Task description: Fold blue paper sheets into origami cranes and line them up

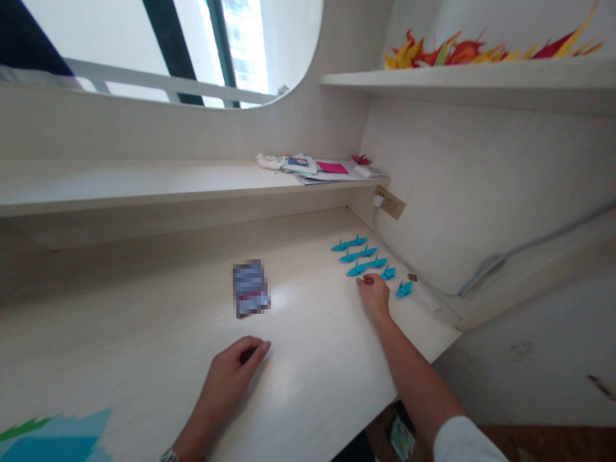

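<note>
My right hand (pixel 373 295) reaches to the far right of the pale desk (pixel 144 359), fingers curled in a loose fist beside a row of small blue paper cranes (pixel 368 260). Its knuckles touch or nearly touch the nearest crane; whether anything is inside the fist is hidden. My left hand (pixel 231 378) rests palm down near the desk's front, fingers together and slightly bent, holding nothing. A blurred card or booklet (pixel 250 289) lies flat just beyond it.
A ledge at the back carries papers, a pink sheet and a red crane (pixel 327 168). A wall socket with a plug and cable (pixel 389 204) sits at the right. An upper shelf holds orange and red paper cranes (pixel 462 51). Blue paper (pixel 52 439) lies at front left.
</note>
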Demonstrator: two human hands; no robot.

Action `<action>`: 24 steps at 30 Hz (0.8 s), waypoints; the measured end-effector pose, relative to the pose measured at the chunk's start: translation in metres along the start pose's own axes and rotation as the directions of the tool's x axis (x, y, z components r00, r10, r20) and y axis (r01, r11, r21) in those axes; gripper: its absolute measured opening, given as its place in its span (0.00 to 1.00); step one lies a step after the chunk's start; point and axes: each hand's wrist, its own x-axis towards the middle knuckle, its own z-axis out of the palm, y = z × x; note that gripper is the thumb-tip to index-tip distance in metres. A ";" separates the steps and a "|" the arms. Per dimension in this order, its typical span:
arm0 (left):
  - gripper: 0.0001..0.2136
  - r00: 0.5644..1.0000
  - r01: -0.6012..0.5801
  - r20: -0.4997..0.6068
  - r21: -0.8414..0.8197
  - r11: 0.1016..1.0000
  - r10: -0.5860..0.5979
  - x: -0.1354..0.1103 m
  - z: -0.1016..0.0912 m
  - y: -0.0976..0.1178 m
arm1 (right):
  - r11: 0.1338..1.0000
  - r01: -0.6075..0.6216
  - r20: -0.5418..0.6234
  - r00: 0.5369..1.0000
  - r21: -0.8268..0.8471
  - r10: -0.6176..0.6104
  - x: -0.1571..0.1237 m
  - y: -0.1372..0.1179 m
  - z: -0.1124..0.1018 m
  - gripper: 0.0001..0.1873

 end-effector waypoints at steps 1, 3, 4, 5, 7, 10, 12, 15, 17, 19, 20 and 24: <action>0.16 1.000 -0.001 -0.004 0.000 1.000 0.001 -0.001 0.000 0.001 | 1.000 0.019 0.030 0.999 0.006 -0.019 -0.010 -0.004 -0.001 0.15; 0.16 1.000 -0.001 -0.014 0.005 1.000 0.001 -0.003 0.000 0.001 | 0.998 0.062 0.103 0.993 0.022 -0.064 -0.032 -0.015 -0.001 0.13; 0.16 1.000 -0.002 -0.020 0.012 1.000 0.002 -0.003 0.000 0.002 | 0.996 0.086 0.142 0.986 0.032 -0.089 -0.045 -0.022 0.000 0.12; 0.16 1.000 -0.004 -0.026 0.021 1.000 0.005 -0.004 0.000 0.002 | 0.993 0.108 0.177 0.978 0.041 -0.114 -0.057 -0.028 0.001 0.12; 0.16 0.999 -0.019 -0.036 0.040 0.999 0.020 -0.004 -0.001 0.002 | 0.979 0.192 0.275 0.940 0.061 -0.202 -0.078 -0.041 0.004 0.11; 0.16 0.999 -0.049 -0.008 0.073 0.996 0.049 -0.004 -0.003 0.006 | 0.952 0.297 0.349 0.887 0.066 -0.301 -0.099 -0.055 0.010 0.11; 0.16 0.999 -0.046 0.032 0.105 0.993 0.042 -0.006 -0.005 0.009 | 0.944 0.329 0.347 0.884 0.012 -0.312 -0.106 -0.060 0.012 0.11; 0.15 1.000 -0.032 0.003 0.115 0.993 0.031 -0.023 -0.009 0.008 | 0.939 0.343 0.368 0.875 -0.009 -0.315 -0.110 -0.059 0.013 0.12; 0.14 0.993 0.031 -0.113 0.114 0.993 -0.018 -0.042 -0.014 0.001 | 0.939 0.343 0.393 0.863 0.007 -0.318 -0.111 -0.056 0.011 0.14; 0.14 0.954 0.123 -0.287 0.129 0.984 -0.081 -0.064 -0.024 -0.012 | 0.938 0.346 0.424 0.846 0.024 -0.323 -0.110 -0.053 0.009 0.16; 0.15 0.920 0.173 -0.379 0.158 0.972 -0.103 -0.076 -0.031 -0.020 | 0.936 0.351 0.443 0.834 0.034 -0.329 -0.109 -0.051 0.009 0.17; 0.16 0.736 0.431 -0.671 0.358 0.828 -0.093 -0.126 -0.069 -0.059 | 0.938 0.345 0.485 0.824 -0.018 -0.293 -0.105 -0.041 0.012 0.21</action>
